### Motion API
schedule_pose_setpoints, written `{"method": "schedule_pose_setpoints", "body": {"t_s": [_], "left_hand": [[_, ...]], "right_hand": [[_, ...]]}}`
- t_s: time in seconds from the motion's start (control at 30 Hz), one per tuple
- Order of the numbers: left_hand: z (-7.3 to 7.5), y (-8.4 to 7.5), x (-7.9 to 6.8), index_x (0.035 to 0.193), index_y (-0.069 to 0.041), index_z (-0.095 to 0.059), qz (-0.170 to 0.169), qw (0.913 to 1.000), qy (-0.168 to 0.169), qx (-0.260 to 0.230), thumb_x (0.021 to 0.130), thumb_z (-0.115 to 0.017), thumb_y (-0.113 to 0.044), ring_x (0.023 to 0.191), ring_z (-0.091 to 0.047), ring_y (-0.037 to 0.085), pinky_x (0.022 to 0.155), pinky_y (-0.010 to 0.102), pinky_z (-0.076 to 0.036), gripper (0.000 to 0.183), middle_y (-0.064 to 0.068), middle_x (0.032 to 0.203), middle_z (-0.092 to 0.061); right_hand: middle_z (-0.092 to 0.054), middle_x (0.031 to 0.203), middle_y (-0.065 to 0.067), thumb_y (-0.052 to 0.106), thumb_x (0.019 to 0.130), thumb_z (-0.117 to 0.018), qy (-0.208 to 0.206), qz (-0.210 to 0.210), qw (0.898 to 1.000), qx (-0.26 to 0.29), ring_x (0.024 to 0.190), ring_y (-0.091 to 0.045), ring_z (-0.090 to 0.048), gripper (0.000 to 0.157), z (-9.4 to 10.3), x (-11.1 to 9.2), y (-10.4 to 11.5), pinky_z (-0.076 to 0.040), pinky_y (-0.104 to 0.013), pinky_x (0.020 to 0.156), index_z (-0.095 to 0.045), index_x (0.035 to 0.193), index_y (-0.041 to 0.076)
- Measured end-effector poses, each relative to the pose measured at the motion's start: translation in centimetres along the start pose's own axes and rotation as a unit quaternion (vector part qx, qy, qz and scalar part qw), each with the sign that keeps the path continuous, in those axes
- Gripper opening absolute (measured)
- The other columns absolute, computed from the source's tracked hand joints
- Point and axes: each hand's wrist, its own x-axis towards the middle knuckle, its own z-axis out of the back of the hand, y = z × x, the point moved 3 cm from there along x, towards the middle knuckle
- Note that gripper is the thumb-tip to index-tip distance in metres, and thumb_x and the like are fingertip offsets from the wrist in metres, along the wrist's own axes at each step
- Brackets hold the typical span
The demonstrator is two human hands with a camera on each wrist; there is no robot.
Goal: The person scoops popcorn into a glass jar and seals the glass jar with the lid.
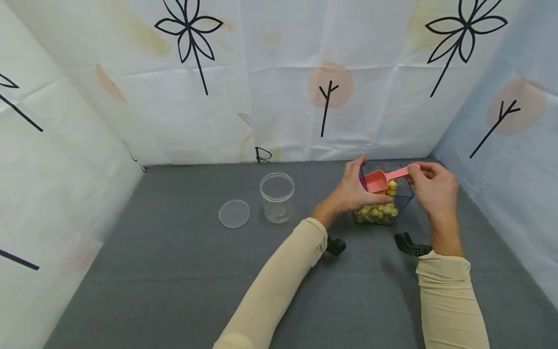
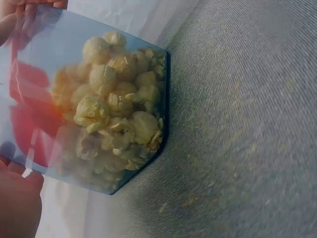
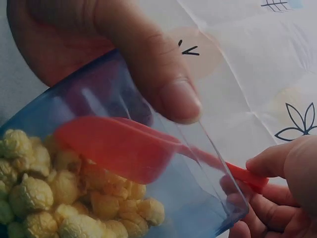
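Popcorn (image 2: 119, 99) fills the lower part of a clear bluish box (image 1: 403, 199) at the right of the table. My left hand (image 1: 350, 188) grips the box by its side, thumb across the near wall. With its thumb and fingers my right hand (image 1: 437, 190) pinches the handle of a pinkish-red scoop (image 1: 377, 181). In the right wrist view the bowl of the scoop (image 3: 116, 146) is inside the box, against the popcorn. How much popcorn lies in the scoop is hidden.
Left of the box stands a clear round jar (image 1: 277, 196) without a lid on it. A clear round lid (image 1: 234, 214) lies flat beside the jar. Patterned white cloth walls (image 1: 279, 111) bound the grey table (image 1: 196, 281) at the back and sides.
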Motion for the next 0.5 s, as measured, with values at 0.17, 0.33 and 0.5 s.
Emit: {"method": "schedule_pose_setpoints", "body": {"t_s": [0.17,0.33,0.5], "left_hand": [[-0.1,0.3,0.1,0.163,-0.037,-0.013,-0.008,0.9996,-0.005,-0.027,0.076,-0.088,-0.044,0.125,-0.049,0.009,0.097,0.022,-0.051,0.115,-0.004,0.158,-0.032],[-0.2,0.4,0.1,0.162,-0.037,-0.015,-0.009,0.9988,-0.005,-0.049,0.075,-0.089,-0.042,0.128,-0.048,0.008,0.099,0.023,-0.051,0.114,-0.003,0.159,-0.032],[-0.4,0.4,0.1,0.163,-0.036,-0.014,-0.011,0.999,-0.004,-0.044,0.076,-0.089,-0.042,0.138,-0.044,0.012,0.109,0.033,-0.048,0.115,-0.007,0.161,-0.029]], "right_hand": [[-0.056,0.079,0.031,0.047,0.101,-0.056,-0.016,0.011,0.999,0.049,0.077,0.006,-0.06,0.052,0.2,0.1,0.1,-0.047,-0.011,0.066,-0.065,0.135,0.009],[-0.06,0.078,0.03,0.039,0.1,-0.061,-0.047,0.038,0.993,0.097,0.075,0.006,-0.06,0.04,0.8,-0.4,1.0,-0.045,-0.011,0.065,-0.068,0.126,0.01],[-0.057,0.083,0.029,0.033,0.101,-0.063,-0.118,0.119,0.981,0.095,0.076,0.008,-0.055,0.036,1.6,-1.5,2.1,-0.042,-0.012,0.066,-0.071,0.125,0.007]]}}
